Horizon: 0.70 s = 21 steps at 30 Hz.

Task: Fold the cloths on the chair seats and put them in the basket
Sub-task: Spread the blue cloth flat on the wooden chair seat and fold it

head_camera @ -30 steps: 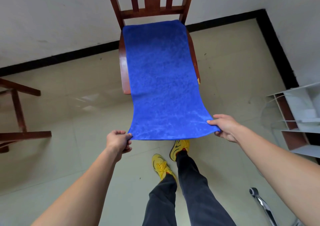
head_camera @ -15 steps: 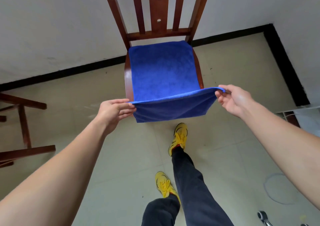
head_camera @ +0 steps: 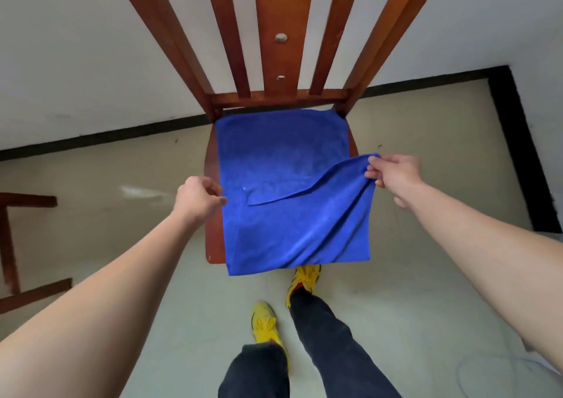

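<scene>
- Cloth point(head_camera: 283, 141): blue, lying on the seat point(head_camera: 213, 239) of the chair. Its far edge sits against the foot of the chair back point(head_camera: 280, 32). The near half is doubled over the far half, so the fold line hangs just past the seat's front edge.
- Right hand point(head_camera: 396, 175): thumb and fingers pinch the right corner of the upper layer and hold it raised above the seat. This lifted corner is why creases run slantwise from it down to the near left of the cloth.
- Upper layer's left corner point(head_camera: 253, 199): it lies flat on the lower layer, well short of the far edge and apart from either hand. The free edge therefore runs askew, high on the right and low on the left.
- Left hand point(head_camera: 196, 198): fingers curled, fingertips at the cloth's left edge. Whether they pinch the cloth or only touch it cannot be told. A likely purpose is to steady that side.
- Stage, as a judgement: the first fold is laid but uneven. The next move probably calls for bringing both free corners level with the far edge.
- Basket: not in view.
- Second chair point(head_camera: 27, 199): partly visible at left; its seat is out of frame.
</scene>
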Motion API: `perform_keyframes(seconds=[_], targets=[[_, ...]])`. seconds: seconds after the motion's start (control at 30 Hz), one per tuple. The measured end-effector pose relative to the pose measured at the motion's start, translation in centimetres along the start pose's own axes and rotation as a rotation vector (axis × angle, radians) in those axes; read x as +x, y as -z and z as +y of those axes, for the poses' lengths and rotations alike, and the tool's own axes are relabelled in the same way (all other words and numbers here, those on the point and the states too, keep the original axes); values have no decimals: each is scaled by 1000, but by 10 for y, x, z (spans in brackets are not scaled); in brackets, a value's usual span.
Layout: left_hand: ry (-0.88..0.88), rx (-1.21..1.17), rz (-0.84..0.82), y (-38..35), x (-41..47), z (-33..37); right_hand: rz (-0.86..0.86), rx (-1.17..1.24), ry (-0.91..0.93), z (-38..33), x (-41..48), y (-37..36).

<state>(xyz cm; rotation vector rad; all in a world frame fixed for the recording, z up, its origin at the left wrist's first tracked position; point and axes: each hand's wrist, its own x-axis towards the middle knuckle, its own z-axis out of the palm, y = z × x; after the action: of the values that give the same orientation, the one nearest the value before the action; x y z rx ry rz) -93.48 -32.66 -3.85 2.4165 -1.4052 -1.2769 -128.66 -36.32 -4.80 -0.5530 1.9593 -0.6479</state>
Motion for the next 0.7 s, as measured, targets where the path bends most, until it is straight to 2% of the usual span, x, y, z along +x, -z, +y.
perform_keyframes(seconds=[0.2, 0.33, 0.4, 0.5, 0.7], targets=[[51, 53, -153, -59, 27, 0, 41, -83, -7, 8, 31, -21], [379, -249, -130, -90, 46, -6, 59, -80, -15, 23, 45, -33], [462, -353, -80, -99, 54, -9, 58, -89, -17, 30, 51, -36], [446, -396, 3, -103, 64, -12, 69, -94, -23, 36, 54, -37], [397, -500, 33, -70, 57, -14, 178, -147, 47, 34, 53, -29]])
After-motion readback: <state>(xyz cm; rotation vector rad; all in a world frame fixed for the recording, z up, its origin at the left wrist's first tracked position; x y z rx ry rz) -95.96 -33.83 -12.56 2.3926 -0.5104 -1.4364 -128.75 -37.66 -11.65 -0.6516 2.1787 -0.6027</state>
